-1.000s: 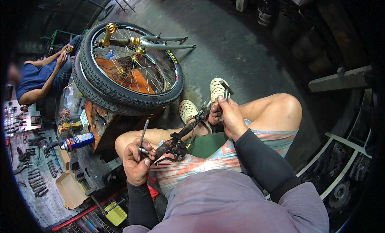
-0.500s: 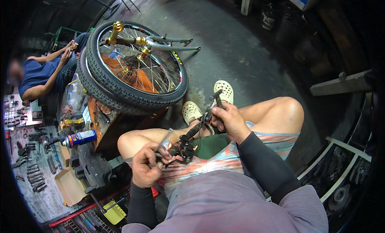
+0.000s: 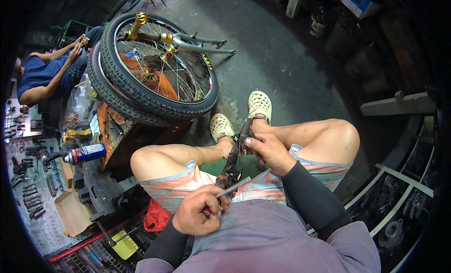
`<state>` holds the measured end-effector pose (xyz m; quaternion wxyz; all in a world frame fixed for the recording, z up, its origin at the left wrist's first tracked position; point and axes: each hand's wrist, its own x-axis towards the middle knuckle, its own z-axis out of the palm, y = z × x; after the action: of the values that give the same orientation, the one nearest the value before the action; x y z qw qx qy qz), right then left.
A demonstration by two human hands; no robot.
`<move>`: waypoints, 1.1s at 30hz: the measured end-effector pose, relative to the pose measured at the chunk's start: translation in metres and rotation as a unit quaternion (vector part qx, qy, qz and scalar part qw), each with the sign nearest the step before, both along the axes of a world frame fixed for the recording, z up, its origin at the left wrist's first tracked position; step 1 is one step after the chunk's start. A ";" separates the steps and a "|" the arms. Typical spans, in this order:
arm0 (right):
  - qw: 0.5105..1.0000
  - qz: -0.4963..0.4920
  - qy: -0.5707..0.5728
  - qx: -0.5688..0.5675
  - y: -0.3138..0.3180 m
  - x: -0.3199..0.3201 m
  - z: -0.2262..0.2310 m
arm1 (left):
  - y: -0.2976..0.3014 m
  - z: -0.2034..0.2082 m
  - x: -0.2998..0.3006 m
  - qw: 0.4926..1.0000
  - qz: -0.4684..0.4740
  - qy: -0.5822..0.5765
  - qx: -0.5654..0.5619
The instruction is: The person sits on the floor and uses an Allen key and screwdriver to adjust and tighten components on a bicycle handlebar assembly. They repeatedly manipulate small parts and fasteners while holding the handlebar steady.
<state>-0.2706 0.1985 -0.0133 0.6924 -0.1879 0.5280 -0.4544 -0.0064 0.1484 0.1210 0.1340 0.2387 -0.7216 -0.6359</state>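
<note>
My left hand (image 3: 197,211) is closed round a screwdriver; its thin grey shaft (image 3: 233,187) points up and right, and most of its handle is hidden by my fingers. Over my lap, a long black bicycle part (image 3: 231,167) that looks like a handlebar slants away from me, with a thin cable beside it. My right hand (image 3: 268,151) grips its far portion, thumb on top. The near end lies just past the screwdriver shaft; whether they touch, I cannot tell.
To the left, two bicycle wheels (image 3: 157,111) lie stacked with a grey fork (image 3: 199,45) on top. A blue spray can (image 3: 87,153), an open cardboard box (image 3: 73,212) and several tools lie on the left. Another person (image 3: 47,80) sits at the far left, holding a small gold part.
My left hand has moved right and toward my body, and the screwdriver shaft has swung to point rightward. The black part has turned in my right hand, which has shifted slightly nearer.
</note>
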 end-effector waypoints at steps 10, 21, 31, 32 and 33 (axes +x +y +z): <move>0.948 0.073 0.218 -0.220 -0.029 0.010 0.063 | 0.007 -0.006 0.009 0.991 0.100 0.066 0.062; 0.638 0.300 0.519 -0.483 -0.165 0.100 0.208 | 0.001 -0.028 0.036 0.985 0.137 0.106 0.027; 0.331 0.341 0.731 -0.490 -0.356 0.292 0.219 | -0.020 -0.030 0.045 0.971 0.158 0.179 0.018; 0.313 0.362 0.756 -0.448 -0.373 0.305 0.205 | -0.024 -0.021 0.048 0.976 0.150 0.156 0.020; 0.295 0.377 0.776 -0.410 -0.382 0.322 0.202 | -0.025 -0.023 0.049 0.971 0.150 0.184 0.022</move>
<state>0.0514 -0.1839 0.1887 -0.1114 -0.8913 0.4358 0.0565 0.0429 0.1235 0.0976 0.3528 0.2260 -0.6265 -0.6572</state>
